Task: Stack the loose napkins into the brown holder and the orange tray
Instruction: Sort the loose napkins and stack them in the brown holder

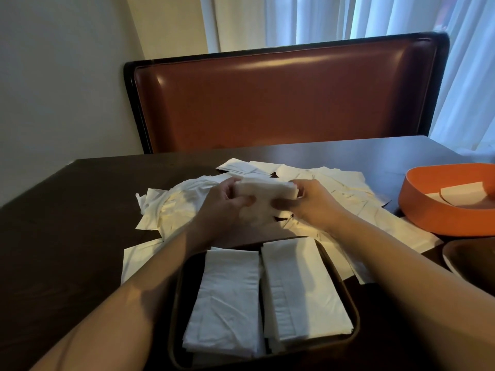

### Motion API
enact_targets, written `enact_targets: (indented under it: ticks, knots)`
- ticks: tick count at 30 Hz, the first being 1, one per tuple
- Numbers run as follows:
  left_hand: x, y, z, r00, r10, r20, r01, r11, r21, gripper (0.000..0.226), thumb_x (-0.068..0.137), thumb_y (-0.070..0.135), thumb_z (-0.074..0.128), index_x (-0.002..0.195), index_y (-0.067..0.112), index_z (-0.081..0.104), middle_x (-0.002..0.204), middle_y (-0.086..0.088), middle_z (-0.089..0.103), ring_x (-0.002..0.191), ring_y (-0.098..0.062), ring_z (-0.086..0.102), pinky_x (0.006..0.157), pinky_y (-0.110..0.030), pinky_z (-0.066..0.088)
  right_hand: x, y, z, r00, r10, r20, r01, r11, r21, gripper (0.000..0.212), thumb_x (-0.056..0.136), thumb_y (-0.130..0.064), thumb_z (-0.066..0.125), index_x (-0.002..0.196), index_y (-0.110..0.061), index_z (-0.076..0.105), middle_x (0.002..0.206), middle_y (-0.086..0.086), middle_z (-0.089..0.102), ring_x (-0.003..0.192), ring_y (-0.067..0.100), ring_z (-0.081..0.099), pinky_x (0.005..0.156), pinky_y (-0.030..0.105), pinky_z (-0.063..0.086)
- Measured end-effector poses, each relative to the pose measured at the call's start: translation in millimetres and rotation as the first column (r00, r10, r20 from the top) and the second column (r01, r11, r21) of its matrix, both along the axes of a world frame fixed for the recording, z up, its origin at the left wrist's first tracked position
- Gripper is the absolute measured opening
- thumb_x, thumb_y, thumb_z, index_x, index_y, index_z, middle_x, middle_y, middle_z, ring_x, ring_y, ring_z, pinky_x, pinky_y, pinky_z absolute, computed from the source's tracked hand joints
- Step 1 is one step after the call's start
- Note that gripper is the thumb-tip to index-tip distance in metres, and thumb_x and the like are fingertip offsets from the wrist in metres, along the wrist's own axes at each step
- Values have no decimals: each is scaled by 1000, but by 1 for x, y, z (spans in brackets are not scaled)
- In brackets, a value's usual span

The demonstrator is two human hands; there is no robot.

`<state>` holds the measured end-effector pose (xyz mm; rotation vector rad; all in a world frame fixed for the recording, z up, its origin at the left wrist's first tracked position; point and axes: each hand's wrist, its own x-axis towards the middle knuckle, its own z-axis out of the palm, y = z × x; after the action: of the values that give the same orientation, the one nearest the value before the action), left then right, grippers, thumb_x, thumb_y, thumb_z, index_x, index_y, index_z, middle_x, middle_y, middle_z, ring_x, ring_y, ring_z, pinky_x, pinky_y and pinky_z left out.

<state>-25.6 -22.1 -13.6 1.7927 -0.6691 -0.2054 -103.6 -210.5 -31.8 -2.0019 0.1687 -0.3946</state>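
A small stack of white napkins (pixel 265 192) is held above the table between both hands. My left hand (pixel 223 203) grips its left end and my right hand (pixel 310 203) grips its right end, thumbs underneath. Beneath and behind them lies a spread of loose napkins (pixel 345 194) on the dark table. The brown holder (pixel 176 311) sits in front of me with two stacks of folded napkins (pixel 227 298) side by side inside. The orange tray (pixel 439 218) stands at the right with a few napkins (pixel 460 195) in it.
The dark wooden table (pixel 67 236) has bare surface on the left. A brown leather seat back (pixel 281 97) stands behind the far edge, with curtains (pixel 401 17) behind it. The rim of another brown dish (pixel 466 258) shows at the right edge.
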Motion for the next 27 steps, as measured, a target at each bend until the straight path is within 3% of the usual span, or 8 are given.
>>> enact_targets:
  ticks: [3,5,9,13,18,21,23,27]
  knots:
    - [-5,5,16,995,-4,-96,-5,995,-98,25,82,2,69,107,6,68,104,-23,68,89,-30,63,79,-45,51,-5,7,8,994,62,92,-80,977,199,23,85,-12,76,107,-8,70,95,6,74,85,16,70,75,26,55]
    - [-8,8,33,992,-17,-124,8,997,-72,27,84,2,66,111,7,66,109,-21,66,98,-34,63,85,-50,53,-9,12,20,988,92,121,-121,958,261,28,87,-8,72,115,-6,67,101,7,73,90,15,71,76,23,55]
    - [-18,16,70,993,-50,-110,55,997,44,21,83,1,65,99,15,60,100,-7,64,94,-23,63,78,-36,56,-19,19,51,991,123,58,-135,952,276,36,91,-11,68,125,-7,62,114,14,69,104,27,68,81,33,59]
    - [-43,33,91,995,-84,-54,90,988,125,25,81,11,70,104,14,61,100,-6,68,89,-19,68,68,-24,57,-45,28,80,988,125,89,-145,948,283,25,92,-12,65,118,-9,66,109,17,68,101,31,66,84,41,59]
    - [-80,64,93,987,-100,-126,120,981,156,48,57,20,86,99,3,68,92,-12,72,83,-21,68,72,-31,55,-78,45,93,983,183,33,-185,947,263,20,90,-13,68,108,-6,68,94,14,69,79,24,65,71,34,54]
    - [-94,85,86,973,-60,-223,87,990,113,44,44,10,88,84,4,72,79,-7,73,70,-14,69,61,-22,56,-87,63,93,975,224,-5,-217,948,232,28,85,-9,73,111,-3,64,91,16,71,76,24,64,67,31,55]
    - [-101,98,80,977,-41,-210,66,991,114,37,41,16,87,76,15,73,77,-3,75,68,-12,71,59,-20,57,-92,75,93,970,239,-32,-229,954,195,35,84,-8,75,116,-6,60,92,17,73,76,24,68,66,29,57]
    - [-120,120,76,980,-11,-200,52,978,202,72,36,34,84,100,16,58,83,0,76,75,-14,73,62,-22,57,-95,91,90,965,238,-112,-221,964,146,38,85,-17,75,119,-17,57,90,13,74,75,26,69,77,38,58]
